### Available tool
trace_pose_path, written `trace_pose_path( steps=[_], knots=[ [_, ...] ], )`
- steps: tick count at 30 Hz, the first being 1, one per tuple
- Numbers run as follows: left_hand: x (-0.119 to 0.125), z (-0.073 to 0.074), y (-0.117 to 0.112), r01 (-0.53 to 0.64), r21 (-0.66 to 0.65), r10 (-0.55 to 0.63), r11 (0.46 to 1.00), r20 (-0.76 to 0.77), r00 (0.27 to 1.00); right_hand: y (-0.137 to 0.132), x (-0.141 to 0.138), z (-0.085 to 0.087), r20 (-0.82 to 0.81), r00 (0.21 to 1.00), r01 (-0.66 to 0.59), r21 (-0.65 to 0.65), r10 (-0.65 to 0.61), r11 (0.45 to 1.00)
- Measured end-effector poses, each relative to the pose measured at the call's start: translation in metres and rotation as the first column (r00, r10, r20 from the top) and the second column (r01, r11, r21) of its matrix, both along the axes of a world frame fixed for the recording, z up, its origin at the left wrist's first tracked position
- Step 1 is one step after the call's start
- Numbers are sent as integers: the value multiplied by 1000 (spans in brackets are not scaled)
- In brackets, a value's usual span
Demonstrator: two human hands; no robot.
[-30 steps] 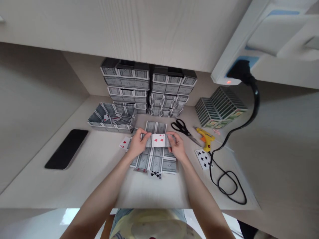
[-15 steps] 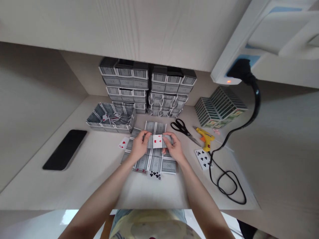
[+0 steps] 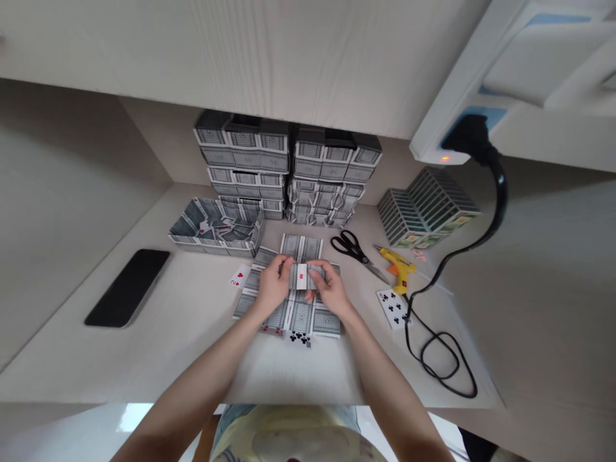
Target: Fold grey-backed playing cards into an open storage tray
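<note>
At the near edge of the card layout, a ten of clubs [image 3: 300,339] shows face up, partly covered by face-down cards [image 3: 301,317] on the surface [image 3: 293,378]. To the right, a black cord [image 3: 474,378] lies in loops.

Above the layout, the left hand [image 3: 274,282] and right hand [image 3: 330,285] each pinch one end of a card strip [image 3: 301,277] between thumb and fingers. The strip is patterned at both ends, with a white band and red heart between. Contact with the cards beneath cannot be told.

A two of hearts [image 3: 239,276] lies just left of the layout; a phone [image 3: 128,287] lies well apart, farther left. To the right are a clubs card [image 3: 393,308], a yellow glue gun [image 3: 399,268] and open black-handled scissors [image 3: 359,250].

Farther back, an open box [image 3: 214,247] contains loose cards. Behind it, stacked boxes [image 3: 337,157] bear the same card pattern.
</note>
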State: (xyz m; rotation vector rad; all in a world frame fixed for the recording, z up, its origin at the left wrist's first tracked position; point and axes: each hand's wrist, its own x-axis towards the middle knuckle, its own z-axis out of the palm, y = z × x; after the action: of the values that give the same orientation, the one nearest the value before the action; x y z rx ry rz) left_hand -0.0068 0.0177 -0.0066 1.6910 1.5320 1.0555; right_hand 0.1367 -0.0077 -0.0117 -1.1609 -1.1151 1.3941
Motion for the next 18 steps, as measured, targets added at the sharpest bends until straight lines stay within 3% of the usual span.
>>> trace_pose_path(
  steps=[18],
  knots=[
    [6,-5,-4,-39,49,40,998,-20,999,-3,-8,-3,20,1000,19,49,-20,999]
  ],
)
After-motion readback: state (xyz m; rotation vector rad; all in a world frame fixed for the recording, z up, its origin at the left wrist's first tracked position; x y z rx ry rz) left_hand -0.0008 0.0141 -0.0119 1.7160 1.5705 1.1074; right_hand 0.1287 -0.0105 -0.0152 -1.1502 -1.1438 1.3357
